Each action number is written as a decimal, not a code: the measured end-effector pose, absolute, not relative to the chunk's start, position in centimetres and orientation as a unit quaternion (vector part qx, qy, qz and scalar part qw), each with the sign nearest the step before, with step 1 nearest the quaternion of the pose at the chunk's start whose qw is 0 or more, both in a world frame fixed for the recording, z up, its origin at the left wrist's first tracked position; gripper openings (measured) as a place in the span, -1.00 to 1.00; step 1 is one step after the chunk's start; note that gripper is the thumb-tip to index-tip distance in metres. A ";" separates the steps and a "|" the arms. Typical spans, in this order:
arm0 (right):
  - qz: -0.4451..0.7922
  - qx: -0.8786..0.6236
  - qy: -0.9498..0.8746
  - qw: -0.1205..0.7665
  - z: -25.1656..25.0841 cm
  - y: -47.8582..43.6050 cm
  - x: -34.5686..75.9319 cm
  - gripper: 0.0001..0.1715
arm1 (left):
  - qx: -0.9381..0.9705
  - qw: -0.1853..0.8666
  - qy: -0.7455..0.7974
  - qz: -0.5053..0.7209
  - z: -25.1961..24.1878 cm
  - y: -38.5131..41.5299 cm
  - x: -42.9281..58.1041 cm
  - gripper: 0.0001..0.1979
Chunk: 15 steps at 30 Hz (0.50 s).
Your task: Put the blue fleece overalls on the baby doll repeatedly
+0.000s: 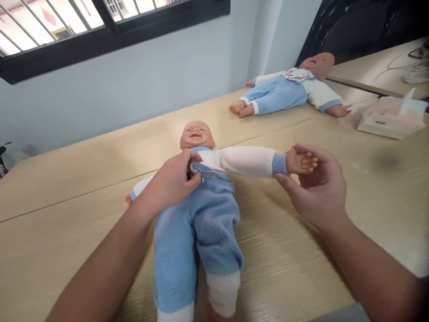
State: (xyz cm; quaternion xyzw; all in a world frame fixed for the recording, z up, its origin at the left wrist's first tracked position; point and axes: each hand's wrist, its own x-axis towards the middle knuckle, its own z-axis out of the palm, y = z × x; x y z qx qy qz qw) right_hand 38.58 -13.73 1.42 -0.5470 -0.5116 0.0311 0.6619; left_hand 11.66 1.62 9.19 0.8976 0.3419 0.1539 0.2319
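Note:
A baby doll (214,223) lies on its back on the table, its head pointing away from me. It wears a white top with blue cuffs and fuzzy blue trousers. My left hand (177,179) is at the doll's chest, thumb and fingers closed around bunched blue cloth at the top of the trousers; a small dark item under the fingers is too hidden to name. Over on the right, my right hand (318,188) curls around the doll's hand (300,162), thumb by the blue cuff (279,163). That doll arm stretches straight out sideways.
A second doll (284,91) in similar clothes lies at the back of the wooden table (67,188). To its right stand a tissue pack (390,116) and, farther back, white cables (418,69). Behind are a wall, a barred window (67,27) and dark chairs (355,31).

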 end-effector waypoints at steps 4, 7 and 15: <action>0.063 -0.577 -0.466 0.668 1.3 -13.4 38.7 -0.21 | 0.918 0.140 0.314 0.196 8.5 1.7 12.0 -0.68; 0.078 -0.609 -0.430 0.662 1.0 -13.1 39.0 -0.20 | 0.929 0.102 0.285 0.212 8.2 1.8 12.2 -0.76; 0.118 -0.717 -0.372 0.577 -1.6 -12.4 41.2 -0.23 | 0.856 0.318 0.329 0.242 8.1 1.8 12.2 -0.74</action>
